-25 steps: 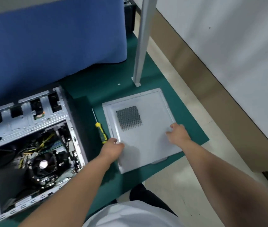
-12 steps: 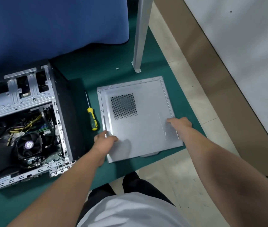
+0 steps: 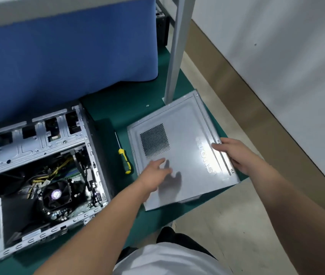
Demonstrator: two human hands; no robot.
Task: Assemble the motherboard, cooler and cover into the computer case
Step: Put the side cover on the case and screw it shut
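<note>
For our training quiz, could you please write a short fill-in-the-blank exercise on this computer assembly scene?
1. The right hand grips the ____ edge of the side cover.
2. The screwdriver with the yellow handle lies between the computer case and the ____.
3. The left hand is over the cover with its fingers ____.
4. The cooler fan sits ____ the open case.

Missing words: right; side cover; spread; inside

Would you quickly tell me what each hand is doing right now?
Left hand: open, fingers spread over the cover panel.
Right hand: gripping the panel's right edge.
</note>
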